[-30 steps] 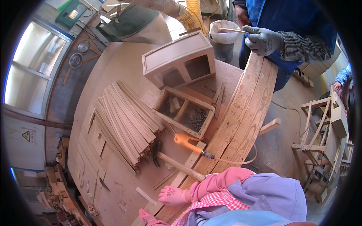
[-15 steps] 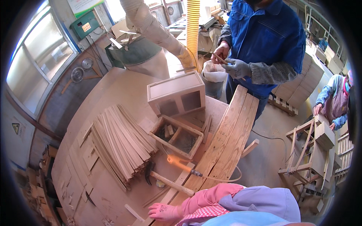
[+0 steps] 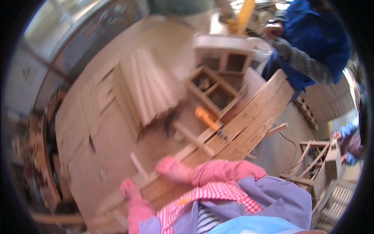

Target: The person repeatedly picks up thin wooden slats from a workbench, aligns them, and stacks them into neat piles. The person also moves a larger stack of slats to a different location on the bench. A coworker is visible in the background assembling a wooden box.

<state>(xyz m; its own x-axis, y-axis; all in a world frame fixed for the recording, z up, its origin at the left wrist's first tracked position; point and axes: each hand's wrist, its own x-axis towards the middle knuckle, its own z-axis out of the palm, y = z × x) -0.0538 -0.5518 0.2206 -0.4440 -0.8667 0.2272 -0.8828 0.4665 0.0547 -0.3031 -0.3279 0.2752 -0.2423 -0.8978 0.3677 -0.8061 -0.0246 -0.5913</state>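
Both my hands wear pink gloves and are smeared by motion. My right hand [image 3: 173, 169] is at the edge of the wooden plank bench [image 3: 249, 121], and nothing shows in it. To its left, my left hand [image 3: 129, 190] is over the same edge, its fingers too blurred to read. A short wood strip [image 3: 137, 164] lies just beyond and between them. Ahead of my right hand, a hammer [image 3: 193, 137] rests with its handle across the planks and its dark head on the dusty tabletop. An orange air blow gun [image 3: 207, 118] lies past it.
A bundle of thin wood strips [image 3: 146, 84] lies on the table. A divided wooden box [image 3: 213, 93] stands before a pale cabinet-like frame [image 3: 222, 43]. Across the bench is a person in blue [image 3: 317, 39]; another person [image 3: 350, 140] is at far right by a wooden stand [image 3: 311, 160].
My view has swung, so the scene shifts and blurs. My left hand has come into view. My right hand, earlier flat with fingers spread, is now blurred at the bench edge.
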